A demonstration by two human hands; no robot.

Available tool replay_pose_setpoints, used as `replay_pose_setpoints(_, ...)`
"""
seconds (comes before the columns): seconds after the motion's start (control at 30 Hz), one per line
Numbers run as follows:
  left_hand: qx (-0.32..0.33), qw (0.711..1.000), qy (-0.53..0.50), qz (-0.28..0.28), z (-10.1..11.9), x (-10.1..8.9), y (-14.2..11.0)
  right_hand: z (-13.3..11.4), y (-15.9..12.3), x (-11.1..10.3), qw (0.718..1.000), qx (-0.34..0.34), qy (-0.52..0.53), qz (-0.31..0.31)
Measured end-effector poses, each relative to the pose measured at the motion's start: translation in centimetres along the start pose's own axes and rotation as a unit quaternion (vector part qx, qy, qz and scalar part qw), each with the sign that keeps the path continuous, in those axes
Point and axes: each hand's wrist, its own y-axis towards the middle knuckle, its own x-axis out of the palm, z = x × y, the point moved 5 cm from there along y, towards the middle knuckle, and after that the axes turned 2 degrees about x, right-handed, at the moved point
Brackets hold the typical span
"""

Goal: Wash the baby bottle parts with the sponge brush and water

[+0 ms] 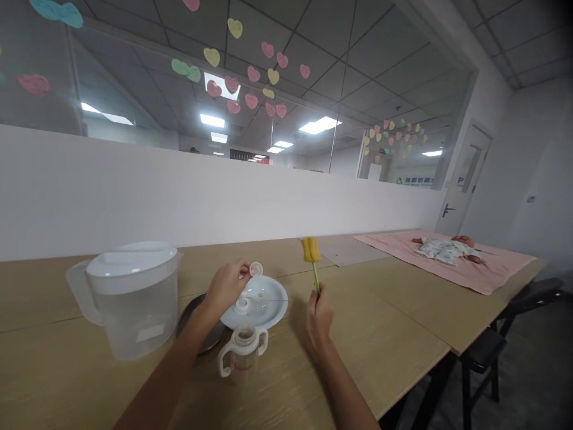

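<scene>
The left hand (230, 285) pinches the cap (256, 269) by its edge at the plate's (282, 301) far rim, best held lightly, while the right hand (320, 315), closed round the brush's (311, 252) stem, should hold the sponge clear of the table (367, 334).

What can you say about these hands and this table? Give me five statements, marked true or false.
1. The left hand holds a small round piece. True.
2. A spoon is held upright. False: the right hand holds a brush.
3. The bottle has two handles. True.
4. The bottle lies on its side. False: it stands upright.
5. The jug stands left of the plate. True.
</scene>
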Motion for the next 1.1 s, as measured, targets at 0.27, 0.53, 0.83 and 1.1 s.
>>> replay_pose_setpoints(0.27, -0.029, 0.971, -0.233, 0.032, 1.9, -0.5, -0.7, -4.0, -2.7, 0.2, 0.966, -0.237, 0.063, -0.076)
replay_pose_setpoints(0.53, -0.134, 0.856, -0.499, 0.035, 1.3, 0.2, -0.9, -3.7, -2.5, 0.5, 0.970, -0.208, 0.089, -0.091)
replay_pose_setpoints(0.83, -0.257, 0.694, -0.673, 0.000, 1.2, 1.2, -1.1, -3.7, -2.3, 0.7, 0.968, -0.231, 0.054, -0.081)
replay_pose_setpoints(1.1, -0.251, 0.670, -0.697, 0.044, 2.0, -0.4, -1.0, -3.2, -2.1, 0.8, 0.965, -0.251, 0.029, -0.075)
